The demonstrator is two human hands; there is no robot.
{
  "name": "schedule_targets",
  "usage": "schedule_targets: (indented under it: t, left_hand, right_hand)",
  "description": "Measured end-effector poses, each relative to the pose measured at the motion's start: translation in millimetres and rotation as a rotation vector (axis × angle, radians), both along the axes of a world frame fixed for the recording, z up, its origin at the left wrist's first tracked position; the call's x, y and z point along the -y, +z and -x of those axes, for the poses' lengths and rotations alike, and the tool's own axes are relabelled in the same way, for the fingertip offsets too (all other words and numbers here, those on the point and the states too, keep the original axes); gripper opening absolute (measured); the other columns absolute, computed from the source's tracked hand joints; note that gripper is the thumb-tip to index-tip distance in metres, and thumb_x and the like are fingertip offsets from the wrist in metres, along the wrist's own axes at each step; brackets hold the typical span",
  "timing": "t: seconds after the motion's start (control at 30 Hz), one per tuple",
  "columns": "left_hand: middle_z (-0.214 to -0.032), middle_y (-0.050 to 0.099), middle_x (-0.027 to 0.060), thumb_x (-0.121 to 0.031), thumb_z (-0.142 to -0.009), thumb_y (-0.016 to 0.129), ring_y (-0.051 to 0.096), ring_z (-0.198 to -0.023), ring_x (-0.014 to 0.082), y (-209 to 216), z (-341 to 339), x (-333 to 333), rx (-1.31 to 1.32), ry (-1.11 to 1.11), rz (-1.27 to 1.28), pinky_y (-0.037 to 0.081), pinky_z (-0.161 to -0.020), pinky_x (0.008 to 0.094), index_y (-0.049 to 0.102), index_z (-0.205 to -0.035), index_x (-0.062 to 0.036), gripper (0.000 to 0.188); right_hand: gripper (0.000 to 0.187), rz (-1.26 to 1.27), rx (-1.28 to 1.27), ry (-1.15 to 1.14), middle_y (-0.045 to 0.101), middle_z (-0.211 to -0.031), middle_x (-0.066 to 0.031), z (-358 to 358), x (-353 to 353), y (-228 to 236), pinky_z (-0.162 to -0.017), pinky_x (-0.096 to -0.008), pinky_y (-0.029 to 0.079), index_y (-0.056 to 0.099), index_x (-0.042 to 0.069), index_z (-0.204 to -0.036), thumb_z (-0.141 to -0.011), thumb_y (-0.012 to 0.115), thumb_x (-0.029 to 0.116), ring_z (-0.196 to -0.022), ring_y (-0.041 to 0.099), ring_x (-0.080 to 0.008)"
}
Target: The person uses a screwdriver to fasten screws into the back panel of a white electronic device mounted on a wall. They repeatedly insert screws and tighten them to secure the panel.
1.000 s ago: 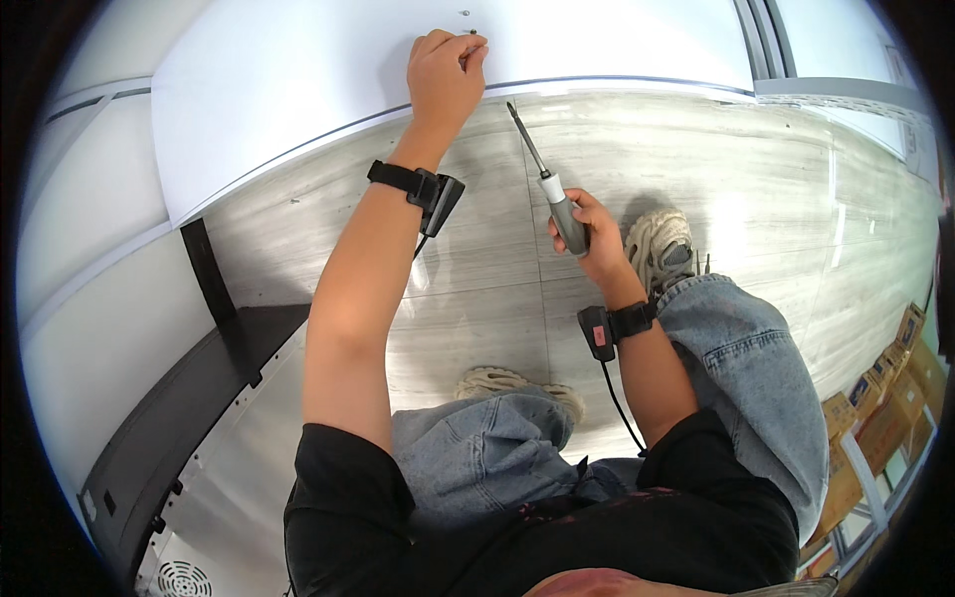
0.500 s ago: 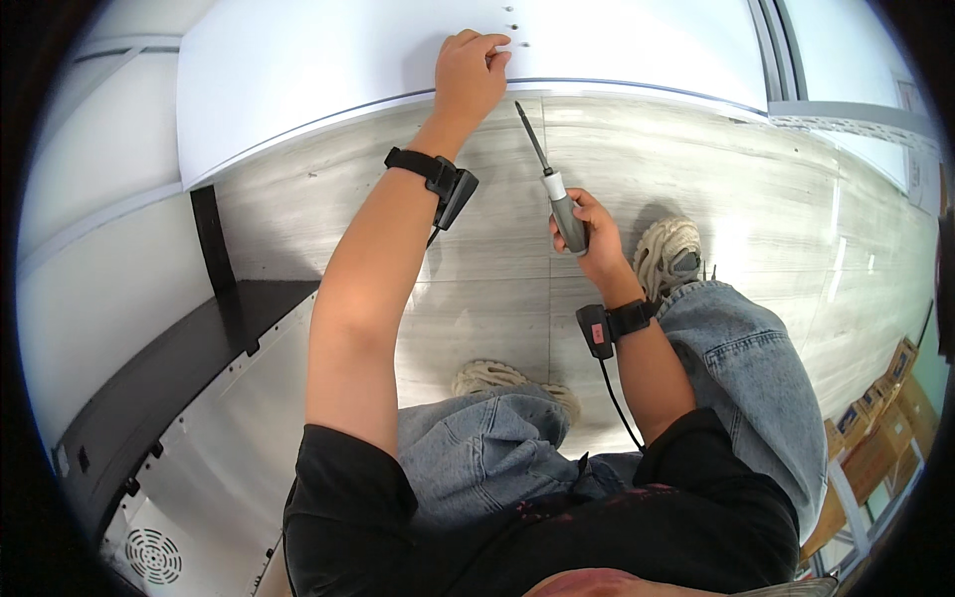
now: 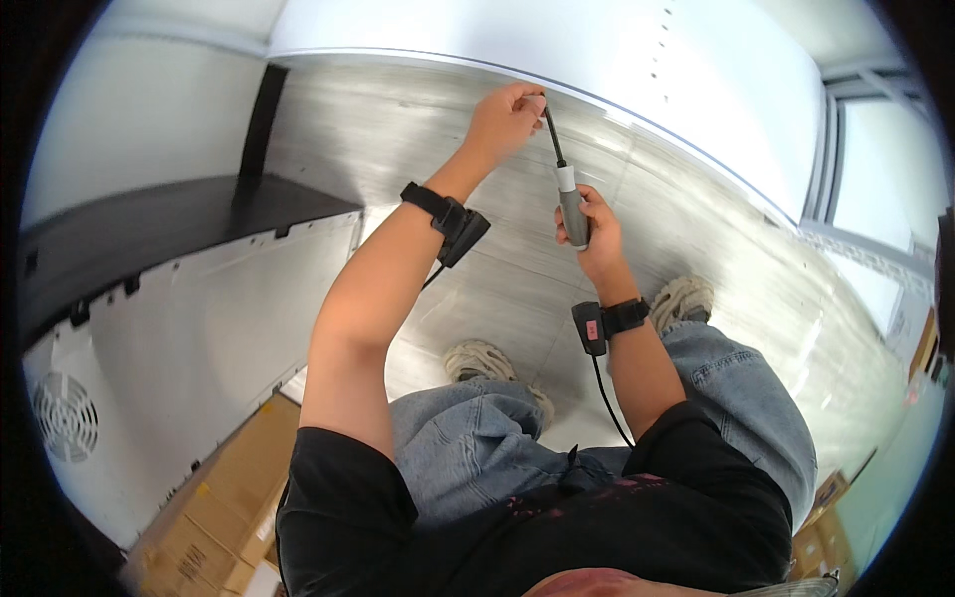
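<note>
My right hand (image 3: pixel 600 237) is wrapped round the grey and white handle of a screwdriver (image 3: pixel 574 211), its dark shaft pointing away from me. At the tip of that shaft, my left hand (image 3: pixel 505 124) is closed in a pinch. Whatever sits between those fingers is too small to make out. Both hands are above the floor, just on the near side of a white panel (image 3: pixel 398 25). Several small dark spots (image 3: pixel 661 45), screws or holes, run in a row across the panel, to the right of my left hand.
A black ledge (image 3: pixel 149 224) and a metal cabinet side (image 3: pixel 199 348) with a round vent stand on the left. Cardboard boxes (image 3: pixel 214 507) lie at the lower left. On the right is a metal frame (image 3: pixel 831 149). Pale tiles (image 3: pixel 418 139) cover the floor.
My left hand has come away from the panel to the screwdriver's tip, fingers still pinched. The screwdriver remains in my right hand. The whole view has turned, shifting the row of spots rightward.
</note>
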State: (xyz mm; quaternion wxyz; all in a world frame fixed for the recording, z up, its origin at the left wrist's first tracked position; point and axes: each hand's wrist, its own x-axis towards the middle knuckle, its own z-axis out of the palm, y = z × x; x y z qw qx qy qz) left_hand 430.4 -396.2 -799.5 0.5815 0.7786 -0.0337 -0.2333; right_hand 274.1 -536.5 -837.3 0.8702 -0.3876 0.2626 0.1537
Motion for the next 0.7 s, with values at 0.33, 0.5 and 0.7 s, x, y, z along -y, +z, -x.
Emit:
schedule_targets:
  t: [0.33, 0.5, 0.7]
  left_hand:
    - [-0.087, 0.065, 0.0076, -0.008, -0.092, 0.054, 0.06, -0.068, 0.0099, 121.5, 98.8, -141.6, 0.318, 0.581, 0.174, 0.053, -0.059, 0.025, 0.048, -0.123, -0.0008, 0.032]
    - [-0.081, 0.065, 0.0067, -0.014, -0.094, 0.053, 0.06, -0.063, 0.0102, 168.0, 151.2, -168.7, 0.459, 0.686, 0.219, 0.051, -0.056, 0.0247, 0.051, -0.115, -0.0013, 0.024]
    - [-0.082, 0.066, 0.0081, -0.016, -0.093, 0.054, 0.06, -0.063, 0.0107, 213.5, 237.9, -172.9, 0.531, 0.758, 0.337, 0.05, -0.058, 0.0243, 0.053, -0.114, -0.0025, 0.025]
  right_hand:
    - [0.041, -0.219, 0.348, 0.469, 0.059, -0.079, -0.0152, -17.5, -117.7, 60.4, -0.055, -0.0302, 0.045, 0.044, -0.001, -0.115, -0.084, 0.047, 0.026, -0.061, 0.055, -0.0193]
    - [0.044, -0.305, 0.538, 0.668, 0.058, -0.082, -0.0169, -6.1, -132.9, 96.5, -0.053, -0.0298, 0.045, 0.04, -0.001, -0.116, -0.08, 0.05, 0.022, -0.062, 0.055, -0.0192]
    - [0.047, -0.289, 0.757, 0.834, 0.058, -0.092, -0.0172, 65.9, -115.5, 156.9, -0.056, -0.0299, 0.045, 0.036, 0.002, -0.123, -0.079, 0.05, 0.01, -0.063, 0.056, -0.0169]
